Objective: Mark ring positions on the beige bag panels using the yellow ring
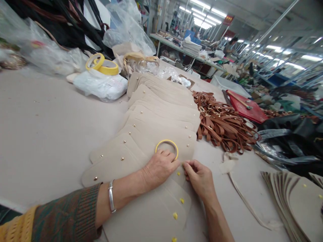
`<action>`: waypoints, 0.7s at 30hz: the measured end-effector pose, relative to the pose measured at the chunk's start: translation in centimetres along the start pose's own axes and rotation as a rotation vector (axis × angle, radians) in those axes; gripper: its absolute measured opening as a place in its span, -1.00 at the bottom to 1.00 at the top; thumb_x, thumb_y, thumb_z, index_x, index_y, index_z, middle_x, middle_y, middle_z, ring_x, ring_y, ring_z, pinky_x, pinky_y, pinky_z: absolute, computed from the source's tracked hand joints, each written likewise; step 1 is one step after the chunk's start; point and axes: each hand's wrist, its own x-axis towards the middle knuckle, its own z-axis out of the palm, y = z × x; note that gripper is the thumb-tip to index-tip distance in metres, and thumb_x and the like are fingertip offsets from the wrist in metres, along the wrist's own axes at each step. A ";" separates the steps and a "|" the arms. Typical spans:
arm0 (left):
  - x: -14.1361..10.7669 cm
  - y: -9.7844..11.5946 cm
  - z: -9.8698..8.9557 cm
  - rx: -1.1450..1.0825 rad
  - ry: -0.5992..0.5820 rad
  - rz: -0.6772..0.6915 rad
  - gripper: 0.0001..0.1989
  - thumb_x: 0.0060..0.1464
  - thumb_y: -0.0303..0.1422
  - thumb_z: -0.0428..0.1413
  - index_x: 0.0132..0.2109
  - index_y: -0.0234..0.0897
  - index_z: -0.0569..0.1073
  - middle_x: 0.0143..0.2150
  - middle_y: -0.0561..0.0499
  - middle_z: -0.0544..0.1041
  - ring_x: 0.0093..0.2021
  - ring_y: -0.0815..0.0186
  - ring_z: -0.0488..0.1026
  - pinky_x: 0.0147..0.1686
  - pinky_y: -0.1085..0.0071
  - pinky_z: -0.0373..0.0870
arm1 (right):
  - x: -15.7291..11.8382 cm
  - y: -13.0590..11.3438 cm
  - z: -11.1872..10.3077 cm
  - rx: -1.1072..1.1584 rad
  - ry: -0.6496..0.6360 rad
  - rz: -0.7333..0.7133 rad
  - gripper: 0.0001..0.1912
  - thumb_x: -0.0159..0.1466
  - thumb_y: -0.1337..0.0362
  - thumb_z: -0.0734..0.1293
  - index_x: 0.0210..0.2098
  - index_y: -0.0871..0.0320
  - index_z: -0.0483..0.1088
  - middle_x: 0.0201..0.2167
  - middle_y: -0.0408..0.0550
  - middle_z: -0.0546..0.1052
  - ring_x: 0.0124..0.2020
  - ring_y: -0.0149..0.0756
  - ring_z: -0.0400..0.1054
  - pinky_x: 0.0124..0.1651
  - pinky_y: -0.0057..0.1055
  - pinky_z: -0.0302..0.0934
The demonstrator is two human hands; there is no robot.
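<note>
My left hand [161, 169] is closed on a thin roll of yellow tape [167, 140], which stands out past its fingers. Close beside its thumb, my right hand [200, 176] is pinched at the edge of a beige panel; a speck of yellow shows between the two hands, but what the right fingertips hold is mostly hidden. Under both hands lie overlapping beige panels [151, 124], fanned in a long row with small metal studs near their ends. Small yellow tape pieces [182, 201] cover spots along the right edges of the nearest panels.
Brown straps with metal clasps [222, 124] lie heaped to the right of the panels. More beige panels [285, 198] are stacked at the lower right. Two yellow tape rolls [107, 67] rest on a plastic-wrapped bundle at the back left. Black bags and a red item [248, 107] sit farther right.
</note>
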 end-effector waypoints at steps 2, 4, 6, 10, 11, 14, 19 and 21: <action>-0.1 0.0 0.0 -0.005 -0.009 -0.012 -0.94 0.23 -0.43 0.01 -0.24 -0.28 0.36 -0.28 -0.04 0.40 -0.25 0.18 0.31 -0.25 0.23 0.29 | 0.2 -0.2 0.1 -0.117 0.016 -0.064 -0.68 0.19 0.05 0.27 -0.41 0.17 0.49 -0.62 -0.15 0.48 -0.61 -0.37 0.32 -0.51 -0.47 0.24; -0.1 -0.1 0.0 -0.007 -0.013 -0.016 -0.94 0.22 -0.44 0.01 -0.24 -0.28 0.36 -0.28 -0.04 0.40 -0.25 0.17 0.30 -0.25 0.23 0.29 | 0.4 -0.4 0.3 -0.191 0.040 -0.131 -0.73 0.19 0.11 0.26 -0.44 0.16 0.48 -0.58 -0.12 0.52 -0.56 -0.34 0.37 -0.44 -0.46 0.25; -0.2 -0.2 0.0 -0.008 -0.016 -0.017 -0.95 0.22 -0.45 0.01 -0.24 -0.28 0.36 -0.27 -0.05 0.39 -0.25 0.17 0.30 -0.25 0.23 0.28 | 0.6 -0.6 0.4 -0.241 0.065 -0.168 -0.75 0.19 0.16 0.25 -0.46 0.14 0.48 -0.55 -0.10 0.54 -0.52 -0.33 0.41 -0.40 -0.45 0.25; -0.3 -0.2 0.1 -0.019 -0.027 -0.016 -0.94 0.21 -0.47 0.00 -0.25 -0.29 0.35 -0.28 -0.06 0.39 -0.25 0.17 0.29 -0.26 0.23 0.28 | 0.6 -0.5 0.5 -0.322 0.091 -0.161 -0.78 0.19 0.16 0.25 -0.40 0.12 0.47 -0.60 -0.11 0.53 -0.56 -0.30 0.40 -0.44 -0.43 0.22; -0.2 -0.2 0.1 -0.021 -0.030 -0.018 -0.94 0.21 -0.47 0.00 -0.25 -0.29 0.35 -0.28 -0.06 0.39 -0.25 0.16 0.29 -0.26 0.23 0.29 | 0.6 -0.3 0.5 -0.321 0.105 -0.143 -0.79 0.18 0.15 0.27 -0.33 0.13 0.46 -0.64 -0.14 0.50 -0.59 -0.30 0.38 -0.46 -0.43 0.21; -0.1 -0.4 0.0 -0.015 -0.035 -0.036 -0.93 0.20 -0.48 -0.01 -0.26 -0.28 0.35 -0.28 -0.06 0.39 -0.25 0.16 0.29 -0.26 0.22 0.29 | 0.2 0.4 0.0 -0.167 0.102 -0.030 -0.70 0.17 0.08 0.31 -0.21 0.15 0.40 -0.70 -0.22 0.43 -0.65 -0.31 0.34 -0.56 -0.45 0.20; -0.7 -1.0 -0.3 -0.009 -0.026 -0.034 -0.91 0.21 -0.49 -0.02 -0.25 -0.29 0.36 -0.28 -0.07 0.40 -0.26 0.15 0.29 -0.25 0.23 0.30 | -0.6 0.6 0.0 -0.078 0.057 -0.083 -0.74 0.25 0.11 0.26 -0.36 0.16 0.46 -0.50 -0.05 0.55 -0.49 -0.30 0.42 -0.39 -0.41 0.30; -0.6 -0.5 0.4 -0.077 0.042 0.005 -0.89 0.20 -0.51 -0.03 -0.26 -0.28 0.37 -0.30 -0.06 0.40 -0.25 0.16 0.29 -0.24 0.25 0.29 | -1.5 -0.6 0.3 -0.239 0.117 -0.179 -0.78 0.26 0.23 0.25 -0.35 0.17 0.50 -0.38 0.02 0.59 -0.36 -0.27 0.45 -0.22 -0.37 0.29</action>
